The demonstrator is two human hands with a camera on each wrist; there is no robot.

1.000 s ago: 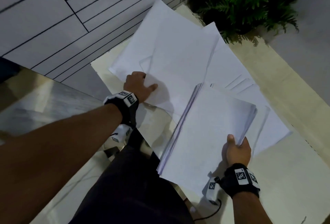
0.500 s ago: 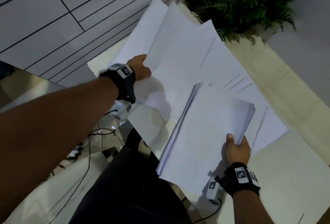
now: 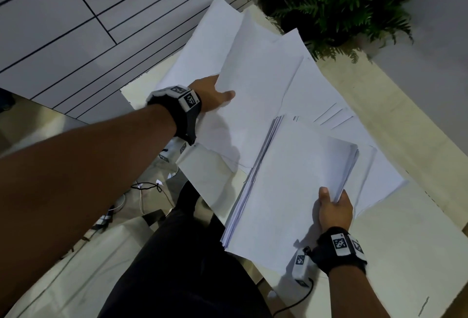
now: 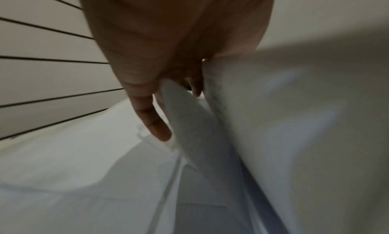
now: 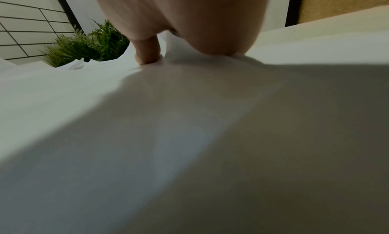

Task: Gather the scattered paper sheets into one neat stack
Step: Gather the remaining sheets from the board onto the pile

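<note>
We grip the gathered stack (image 3: pixel 291 186) at its near right corner with our right hand (image 3: pixel 334 210) — thumb on top, fingers (image 5: pixel 147 52) curled beneath. Our left hand (image 3: pixel 210 94) pinches the edge of a loose sheet (image 3: pixel 255 84), raised off the pale bench (image 3: pixel 405 254) — more scattered sheets (image 3: pixel 336 115) lie beneath, near a potted fern (image 3: pixel 336 1).

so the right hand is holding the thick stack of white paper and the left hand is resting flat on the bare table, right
Not quite: the left hand grips a loose white paper sheet, as the head view shows. The right hand does hold the thick stack of white paper.
</note>
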